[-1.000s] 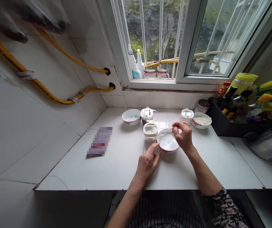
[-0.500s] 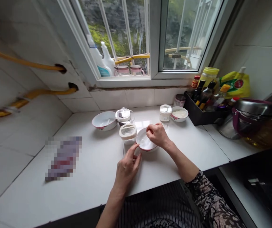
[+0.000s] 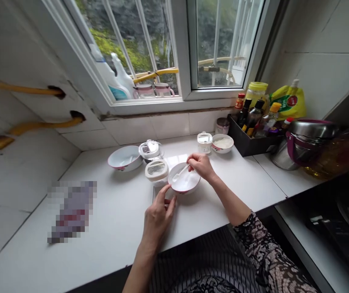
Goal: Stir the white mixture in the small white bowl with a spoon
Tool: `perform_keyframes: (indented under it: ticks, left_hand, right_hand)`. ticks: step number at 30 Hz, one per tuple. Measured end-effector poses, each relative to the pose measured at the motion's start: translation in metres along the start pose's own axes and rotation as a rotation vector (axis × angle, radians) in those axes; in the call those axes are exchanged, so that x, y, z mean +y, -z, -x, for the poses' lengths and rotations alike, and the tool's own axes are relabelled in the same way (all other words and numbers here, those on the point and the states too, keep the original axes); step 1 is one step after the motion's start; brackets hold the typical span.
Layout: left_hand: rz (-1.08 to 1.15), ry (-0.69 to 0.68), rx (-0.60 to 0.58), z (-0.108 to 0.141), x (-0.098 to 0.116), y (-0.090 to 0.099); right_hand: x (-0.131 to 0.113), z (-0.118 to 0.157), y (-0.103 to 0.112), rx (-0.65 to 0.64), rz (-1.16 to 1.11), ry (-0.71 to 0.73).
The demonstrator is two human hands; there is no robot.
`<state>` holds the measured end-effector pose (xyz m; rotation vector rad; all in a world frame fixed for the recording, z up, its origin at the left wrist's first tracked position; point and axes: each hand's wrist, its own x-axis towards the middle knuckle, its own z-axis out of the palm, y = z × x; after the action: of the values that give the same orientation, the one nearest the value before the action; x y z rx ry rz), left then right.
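Note:
A white bowl with a red rim [image 3: 188,185] stands on the white counter. Closed around the handle of a small white spoon [image 3: 180,173], my right hand [image 3: 201,165] is over the bowl's right side, with the spoon's head inside the bowl. At the bowl's lower left edge, my left hand [image 3: 159,213] touches the rim with a fingertip, its fingers apart. Just left of the bowl is a lidded white container [image 3: 156,171]. Behind that sits a clear-lidded jar [image 3: 150,149], next to a larger white bowl [image 3: 125,158] that also has a spoon in it.
A small lidded container [image 3: 204,143] and a bowl of white contents [image 3: 222,143] stand farther back. To the right are a black box of bottles [image 3: 256,142] and a metal pot [image 3: 287,150]. A blurred purplish item [image 3: 75,211] lies at left. A window rises behind.
The camera view has shifted, so the scene sits farther left. My right hand has turned and the spoon in it now shows clearly. My left hand remains at the bowl's edge.

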<state>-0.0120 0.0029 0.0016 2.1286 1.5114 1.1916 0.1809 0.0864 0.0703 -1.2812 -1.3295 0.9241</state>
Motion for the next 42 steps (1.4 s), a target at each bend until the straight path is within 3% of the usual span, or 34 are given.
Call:
perform_keyframes:
  ticks: [10,15,17,19,22,24,29,31,36,38,42]
  left_hand:
    - [0.018,0.027,-0.010,-0.001,0.000,-0.003]
    - [0.012,0.000,0.000,-0.001,0.000,-0.004]
    - [0.009,0.015,-0.010,0.000,0.000,-0.003]
    - [-0.004,0.043,-0.017,0.000,-0.002,-0.002]
    - [-0.035,0.085,-0.037,0.000,-0.004,0.001]
    - [-0.064,0.097,-0.057,-0.001,-0.004,0.004]
    - [-0.120,0.089,-0.048,-0.004,0.004,0.010]
    - [-0.153,0.073,-0.069,-0.004,0.007,0.012]
    - [-0.168,0.088,-0.105,-0.004,0.007,0.013]
    - [-0.202,0.110,-0.108,-0.005,0.007,0.013]
    - [-0.219,0.121,-0.133,-0.006,0.012,0.015]
  right_hand:
    - [0.000,-0.004,0.005,0.033,-0.146,-0.070]
    - [-0.001,-0.007,-0.006,0.082,-0.219,-0.030]
    - [-0.004,-0.005,-0.013,0.090,-0.150,0.102]
    - [-0.008,0.000,-0.020,0.077,0.045,0.345]
    - [-0.012,0.007,-0.024,-0.126,0.456,0.768]
    - [-0.015,0.009,-0.022,-0.190,0.638,0.877]
    - [-0.023,0.006,-0.002,0.104,0.808,0.663]
    - [-0.025,0.008,0.006,0.055,0.875,0.616]
    - [-0.021,0.023,0.006,-0.219,0.965,0.619]
    - [-0.018,0.028,0.002,-0.215,0.916,0.568]
    - [-0.016,0.031,0.000,-0.077,0.742,0.372]
